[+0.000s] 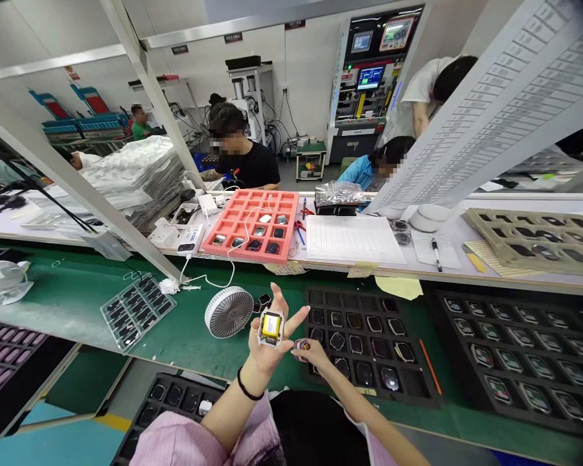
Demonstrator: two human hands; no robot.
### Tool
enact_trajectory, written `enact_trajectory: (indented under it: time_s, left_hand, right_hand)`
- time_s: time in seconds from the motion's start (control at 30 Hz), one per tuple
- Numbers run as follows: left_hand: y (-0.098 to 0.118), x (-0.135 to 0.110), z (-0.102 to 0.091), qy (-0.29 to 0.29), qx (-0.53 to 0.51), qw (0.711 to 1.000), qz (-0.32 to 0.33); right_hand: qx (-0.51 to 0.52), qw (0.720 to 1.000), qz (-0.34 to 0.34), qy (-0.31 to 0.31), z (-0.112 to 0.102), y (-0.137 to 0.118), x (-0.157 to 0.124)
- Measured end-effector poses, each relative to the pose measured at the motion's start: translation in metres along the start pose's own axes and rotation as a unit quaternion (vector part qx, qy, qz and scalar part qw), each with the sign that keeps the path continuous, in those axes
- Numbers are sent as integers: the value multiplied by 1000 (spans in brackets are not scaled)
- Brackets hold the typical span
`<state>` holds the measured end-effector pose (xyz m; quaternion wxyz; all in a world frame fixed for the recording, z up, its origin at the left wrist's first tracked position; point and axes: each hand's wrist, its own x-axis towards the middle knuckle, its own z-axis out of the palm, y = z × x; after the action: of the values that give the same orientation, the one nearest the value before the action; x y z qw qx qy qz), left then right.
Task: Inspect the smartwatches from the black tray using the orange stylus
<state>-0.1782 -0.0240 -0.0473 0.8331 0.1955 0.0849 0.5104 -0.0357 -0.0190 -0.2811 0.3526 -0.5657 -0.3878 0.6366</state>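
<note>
My left hand [268, 343] is raised palm-up over the green bench, fingers partly spread, and a small square watch body [271, 327] with a yellow inner part rests in it. My right hand [307, 350] sits just to the right of it, fingers pinched on a small part I cannot make out. Right of both hands lies a black tray [369, 343] with pockets holding watch shells. A small white fan [228, 312] stands just left of my left hand.
A red foam tray [252, 228] with watch parts, a paper sheet [352, 238] and a pen lie on the shelf behind. More black trays sit at the right [519, 356], lower left [175, 398] and left. Other people work across the line.
</note>
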Motion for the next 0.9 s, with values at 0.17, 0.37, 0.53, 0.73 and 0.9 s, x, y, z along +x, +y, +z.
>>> enact_trajectory:
  time_s: [0.17, 0.37, 0.53, 0.73, 0.9]
  left_hand:
    - [-5, -5, -7, -10, -20, 1000, 2]
    - [5, 5, -9, 0, -7, 1000, -7]
    - [14, 12, -16, 83, 38, 996, 8]
    - [17, 2, -37, 99, 44, 994, -8]
    - [15, 7, -57, 127, 101, 987, 3]
  right_hand:
    - [0, 1000, 1, -1, 0, -2, -2]
    - [18, 1000, 12, -8, 1, -4, -2]
    - [37, 999, 19, -27, 1, -6, -5]
    - [42, 999, 9, -22, 2, -7, -6]
    - [37, 999, 6, -17, 3, -9, -6]
